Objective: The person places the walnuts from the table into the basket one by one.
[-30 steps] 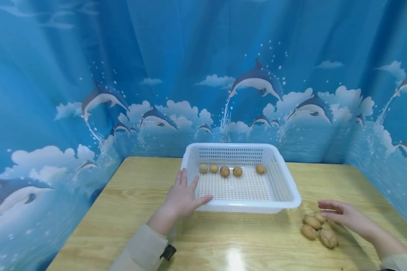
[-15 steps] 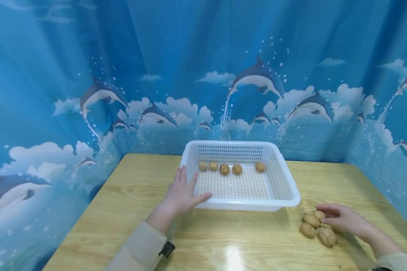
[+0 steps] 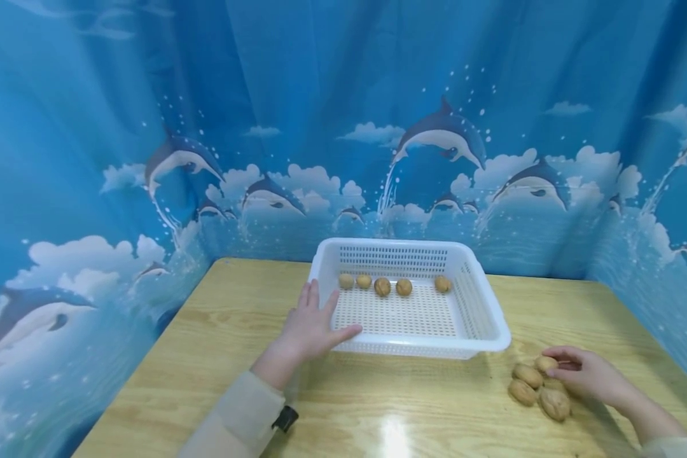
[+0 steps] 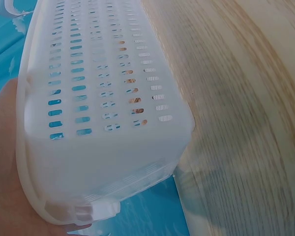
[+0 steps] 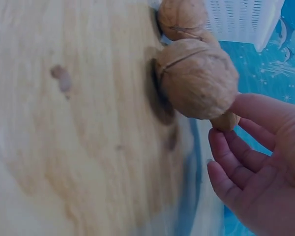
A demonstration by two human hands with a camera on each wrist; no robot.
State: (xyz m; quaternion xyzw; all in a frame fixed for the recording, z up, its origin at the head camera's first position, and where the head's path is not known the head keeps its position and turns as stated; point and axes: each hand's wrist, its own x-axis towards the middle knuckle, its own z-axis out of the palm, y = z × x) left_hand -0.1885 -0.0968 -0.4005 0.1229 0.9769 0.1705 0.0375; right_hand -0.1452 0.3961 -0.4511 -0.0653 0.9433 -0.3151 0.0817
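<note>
I see a pale yellow wood-grain tabletop (image 3: 217, 356) with a bright glare spot near its front edge. A white perforated rectangular plastic basket (image 3: 495, 327) sits directly on it toward the back middle, its long side facing me. To the basket's right front, a small cluster of brown wrinkled walnuts (image 3: 529, 385) lies on the bare wood, the nuts touching one another. The cluster lies near the basket's front right corner but apart from it.
</note>
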